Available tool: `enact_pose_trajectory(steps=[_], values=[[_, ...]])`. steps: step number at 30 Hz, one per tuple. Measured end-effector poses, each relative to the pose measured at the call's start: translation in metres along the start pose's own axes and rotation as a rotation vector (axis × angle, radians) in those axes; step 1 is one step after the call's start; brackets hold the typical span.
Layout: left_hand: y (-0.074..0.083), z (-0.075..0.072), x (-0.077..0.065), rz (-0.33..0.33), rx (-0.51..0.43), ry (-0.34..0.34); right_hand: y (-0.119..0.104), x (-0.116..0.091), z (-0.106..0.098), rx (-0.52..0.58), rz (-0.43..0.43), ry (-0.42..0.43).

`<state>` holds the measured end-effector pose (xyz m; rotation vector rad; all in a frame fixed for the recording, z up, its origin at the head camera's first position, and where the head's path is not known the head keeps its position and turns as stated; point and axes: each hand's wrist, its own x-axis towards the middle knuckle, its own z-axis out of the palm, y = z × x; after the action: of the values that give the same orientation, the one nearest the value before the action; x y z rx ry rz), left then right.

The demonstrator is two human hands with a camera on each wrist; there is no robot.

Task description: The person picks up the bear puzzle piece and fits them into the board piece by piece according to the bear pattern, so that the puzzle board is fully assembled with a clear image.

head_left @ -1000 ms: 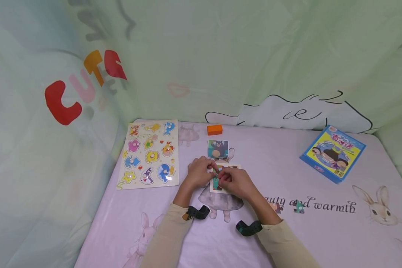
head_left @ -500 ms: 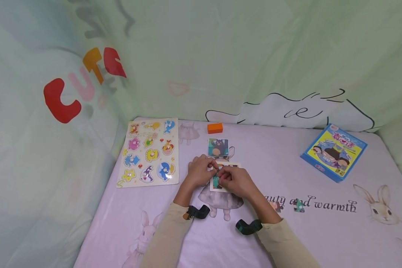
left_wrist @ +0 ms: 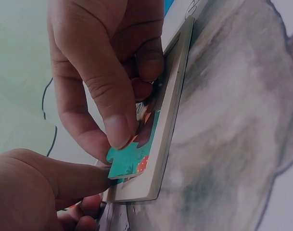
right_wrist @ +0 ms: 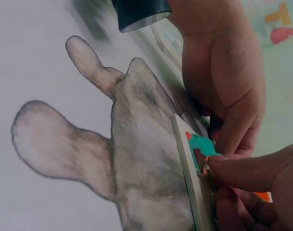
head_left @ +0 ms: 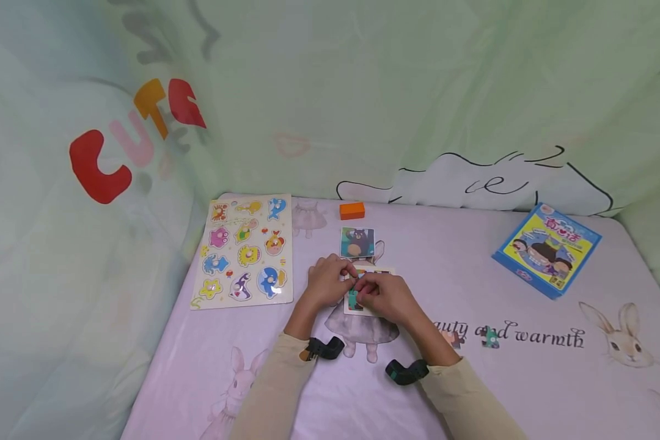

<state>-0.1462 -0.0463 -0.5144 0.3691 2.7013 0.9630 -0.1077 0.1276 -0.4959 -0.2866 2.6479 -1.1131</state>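
Note:
Both hands meet over a small puzzle board (left_wrist: 171, 122) with a pale raised rim, near the middle of the table. A green puzzle piece (left_wrist: 127, 162) with a red spotted patch stands slightly proud of the board at its near end in the left wrist view. My right hand (head_left: 387, 298) pinches a puzzle piece with an orange and brown edge between thumb and finger, right beside the green one. One finger of my left hand (head_left: 326, 282) reaches the green piece's corner, its tip hidden behind it; I cannot tell if that hand grips it.
A square bear picture card (head_left: 357, 242) lies behind the board, with an orange block (head_left: 352, 211) beyond. Two loose puzzle pieces (head_left: 491, 337) lie right of the right forearm. A sea-animal peg board (head_left: 261, 249) is at left, a blue box (head_left: 550, 250) at right.
My right fingertips shift very slightly toward the left over the board. The left hand and the other things keep their places.

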Motion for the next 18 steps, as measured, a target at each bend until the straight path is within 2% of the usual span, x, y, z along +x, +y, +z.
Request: enact_pose_trajectory(steps=[10, 18], values=[[-0.0002, 0.0006, 0.0001, -0.011, -0.003, -0.009, -0.0024, 0.0003, 0.0005, -0.002, 0.026, 0.032], [-0.0012, 0.0020, 0.0012, -0.008, 0.001, 0.001, -0.0011, 0.0018, 0.0004, -0.019, 0.006, 0.058]])
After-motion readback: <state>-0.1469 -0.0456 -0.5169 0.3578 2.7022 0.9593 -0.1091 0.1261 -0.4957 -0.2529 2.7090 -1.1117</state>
